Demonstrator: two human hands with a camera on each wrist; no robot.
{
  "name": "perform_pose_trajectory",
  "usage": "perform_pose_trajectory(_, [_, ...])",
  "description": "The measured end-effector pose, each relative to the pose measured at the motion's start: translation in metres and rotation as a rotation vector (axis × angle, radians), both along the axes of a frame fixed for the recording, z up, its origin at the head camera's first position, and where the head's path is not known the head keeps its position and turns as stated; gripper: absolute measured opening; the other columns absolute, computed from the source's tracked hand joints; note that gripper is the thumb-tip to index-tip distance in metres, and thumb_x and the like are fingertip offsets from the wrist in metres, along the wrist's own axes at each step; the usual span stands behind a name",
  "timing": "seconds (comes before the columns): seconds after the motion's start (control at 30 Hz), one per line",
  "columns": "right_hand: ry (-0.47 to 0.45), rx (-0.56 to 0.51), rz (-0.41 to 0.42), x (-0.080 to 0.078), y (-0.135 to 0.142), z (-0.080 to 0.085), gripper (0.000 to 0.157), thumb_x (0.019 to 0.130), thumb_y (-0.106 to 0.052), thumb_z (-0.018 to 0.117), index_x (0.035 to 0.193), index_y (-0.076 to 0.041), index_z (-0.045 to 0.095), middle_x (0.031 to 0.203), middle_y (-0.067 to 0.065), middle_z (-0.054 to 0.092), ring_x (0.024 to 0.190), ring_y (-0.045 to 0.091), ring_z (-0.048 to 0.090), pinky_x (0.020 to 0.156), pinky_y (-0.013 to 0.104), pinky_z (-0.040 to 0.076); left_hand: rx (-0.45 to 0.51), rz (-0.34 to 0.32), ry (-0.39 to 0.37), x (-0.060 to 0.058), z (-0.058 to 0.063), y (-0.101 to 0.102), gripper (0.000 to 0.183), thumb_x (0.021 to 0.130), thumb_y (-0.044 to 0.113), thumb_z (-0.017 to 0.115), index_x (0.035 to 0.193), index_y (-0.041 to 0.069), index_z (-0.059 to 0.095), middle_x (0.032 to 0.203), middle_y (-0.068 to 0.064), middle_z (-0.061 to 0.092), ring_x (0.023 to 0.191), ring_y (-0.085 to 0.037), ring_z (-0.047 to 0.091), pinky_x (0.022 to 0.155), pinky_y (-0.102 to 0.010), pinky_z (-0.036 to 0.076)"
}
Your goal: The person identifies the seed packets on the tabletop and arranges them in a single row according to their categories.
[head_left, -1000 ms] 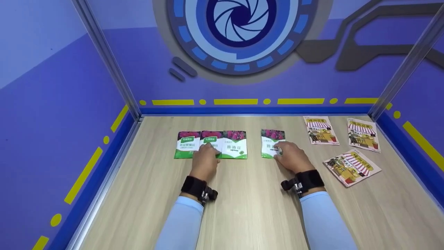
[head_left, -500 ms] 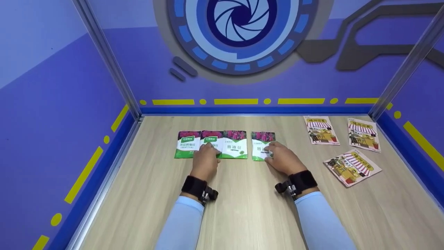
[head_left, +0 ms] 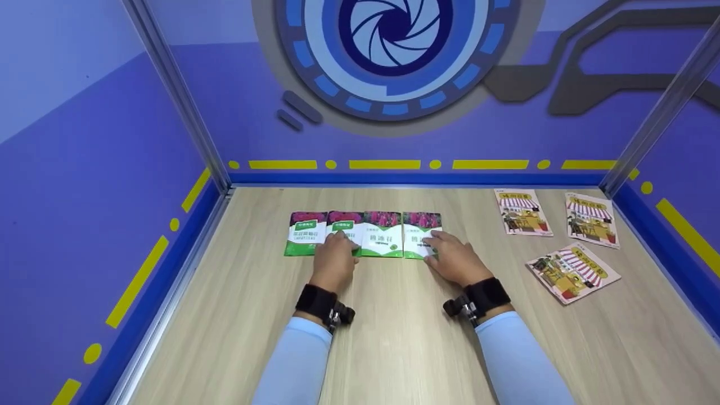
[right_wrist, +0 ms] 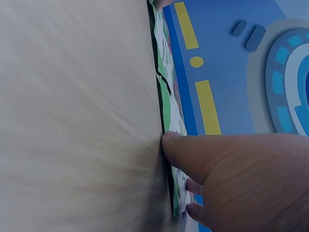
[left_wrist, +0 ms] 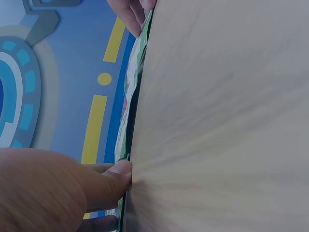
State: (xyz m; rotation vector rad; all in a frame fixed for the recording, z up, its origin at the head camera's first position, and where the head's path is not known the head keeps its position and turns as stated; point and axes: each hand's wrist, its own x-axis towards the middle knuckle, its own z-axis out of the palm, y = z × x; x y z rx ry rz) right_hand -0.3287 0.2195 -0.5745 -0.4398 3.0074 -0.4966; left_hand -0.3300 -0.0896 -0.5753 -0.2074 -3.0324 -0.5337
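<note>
Packets, flat white-and-green plastic-looking rectangles, form a row on the pale wooden table. We see the bare left hand and right hand resting loosely spread fingers on two; we judge the packets light, pliable, slippery, best taken by their edges.

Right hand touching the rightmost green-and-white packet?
Touching. The right wrist view shows the right hand with its thumb against the packet's near edge.

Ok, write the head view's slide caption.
Left hand and right hand touching a row of four flower packets, three pink packets at right.
</note>
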Motion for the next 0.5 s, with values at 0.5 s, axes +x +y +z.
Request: perform_pose_trajectory(0.5, [-0.012,-0.008,-0.003,0.0006,-0.0020,-0.0005,0.058,0.114,-0.031,0.069,0.168,-0.014,0.057,0.181,0.019,0.043,0.167,0.047,0.041,0.122,0.093,0.027,-0.018,-0.007,-0.029,-0.0023,0.0004,-0.0006,0.036,0.103,0.025,0.086,0.138,0.019,0.084,0.143,-0.008,0.073,0.138,-0.033,0.065,0.120,-0.063,0.051])
